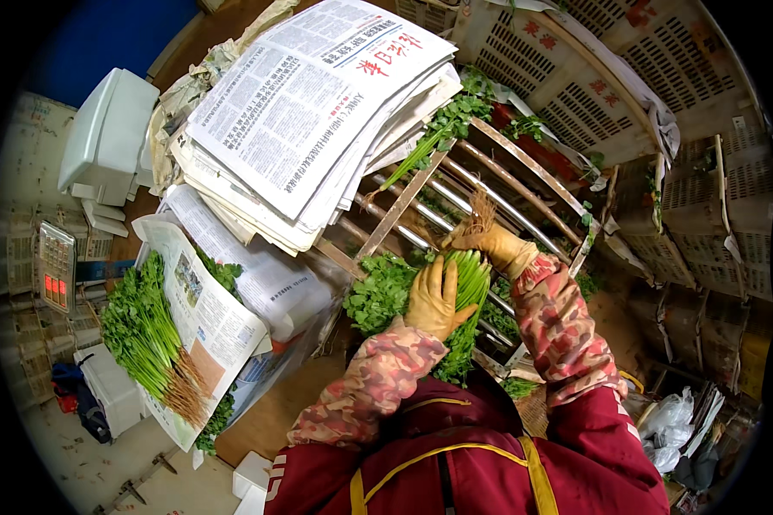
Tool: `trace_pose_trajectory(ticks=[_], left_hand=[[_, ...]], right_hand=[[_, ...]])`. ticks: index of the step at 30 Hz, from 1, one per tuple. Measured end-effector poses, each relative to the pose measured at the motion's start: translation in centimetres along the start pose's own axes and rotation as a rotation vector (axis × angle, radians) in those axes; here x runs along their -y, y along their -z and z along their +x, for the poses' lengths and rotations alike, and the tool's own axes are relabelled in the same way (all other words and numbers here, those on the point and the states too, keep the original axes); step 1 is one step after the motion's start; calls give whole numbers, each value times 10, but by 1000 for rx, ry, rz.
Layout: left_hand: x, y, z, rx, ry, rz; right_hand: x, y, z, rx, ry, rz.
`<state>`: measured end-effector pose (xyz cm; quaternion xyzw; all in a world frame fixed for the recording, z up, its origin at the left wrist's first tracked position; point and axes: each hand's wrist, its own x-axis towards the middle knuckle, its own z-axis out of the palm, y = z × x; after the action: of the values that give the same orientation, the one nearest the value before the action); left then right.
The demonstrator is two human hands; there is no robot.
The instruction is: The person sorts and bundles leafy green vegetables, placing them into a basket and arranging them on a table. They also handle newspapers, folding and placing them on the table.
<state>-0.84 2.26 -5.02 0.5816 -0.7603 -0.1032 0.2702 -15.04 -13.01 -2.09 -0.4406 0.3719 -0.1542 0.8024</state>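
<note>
Head view: at the near side of a slatted rack (401,210), the left hand (434,300) clasps a bunch of greens (470,276), fingers curled, the right hand (493,245) closed by its roots (483,209); gathering appears under way, next calling for evened stems.

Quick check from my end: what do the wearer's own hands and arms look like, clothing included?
The left hand and right hand appear to wear thin, yellowish-tan gloves. Camouflage oversleeves in pinks, reds and browns cover both forearms. Above them are maroon jacket sleeves with white markings. No cables show on either arm.
</note>
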Motion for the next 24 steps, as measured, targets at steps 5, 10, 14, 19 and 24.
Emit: trace_pose_trajectory(ticks=[5, 10, 14, 19, 24], left_hand=[[-8, 14, 4, -51, -106, -107], [-34, 37, 35, 6, -192, -12], [-30, 22, 18, 183, 33, 57], [-31, -2, -3, 225, 132, -24], [-29, -17, -11, 214, 178, -63]], right_hand=[[12, -16, -40, -236, 108, 111], [45, -13, -90, -355, 204, 202], [21, 1, -88, -419, 209, 126], [-5, 21, -84, -353, 320, -76], [-13, -2, -83, -386, 317, -249]])
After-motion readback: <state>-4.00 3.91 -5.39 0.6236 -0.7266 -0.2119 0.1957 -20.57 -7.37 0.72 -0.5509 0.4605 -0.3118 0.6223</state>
